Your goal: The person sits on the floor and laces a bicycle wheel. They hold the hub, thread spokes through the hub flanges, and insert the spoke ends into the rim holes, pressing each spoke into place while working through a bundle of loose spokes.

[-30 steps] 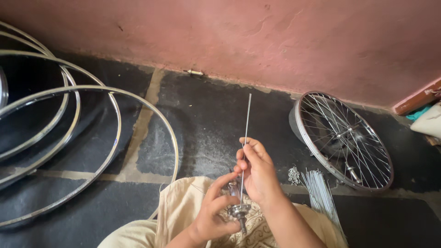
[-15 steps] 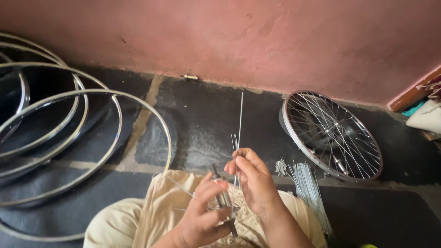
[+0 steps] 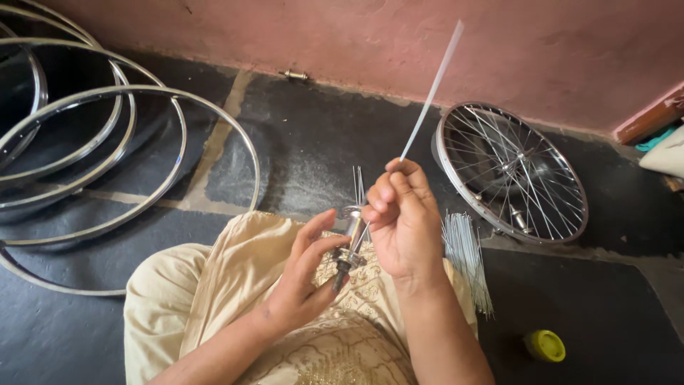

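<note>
My left hand (image 3: pixel 306 274) grips a small metal wheel hub (image 3: pixel 350 242) above my lap, fingers wrapped around its lower end. A few thin spokes (image 3: pixel 358 184) stand up out of the hub's flange. My right hand (image 3: pixel 402 214) pinches one long thin metal spoke (image 3: pixel 432 91), which slants up and to the right, its lower end at the hub. Both hands are close together over the beige patterned cloth (image 3: pixel 235 299) on my knees.
Several bare metal wheel rims (image 3: pixel 128 153) lie stacked on the dark stone floor at left. A finished spoked wheel (image 3: pixel 509 171) leans against the pink wall at right. A bundle of loose spokes (image 3: pixel 467 260) lies beside my knee. A small yellow lid (image 3: pixel 545 345) sits on the floor.
The view has come closer to the hands. The long spoke in my right hand has tilted from upright to slanting up-right, and the hub has risen a little.
</note>
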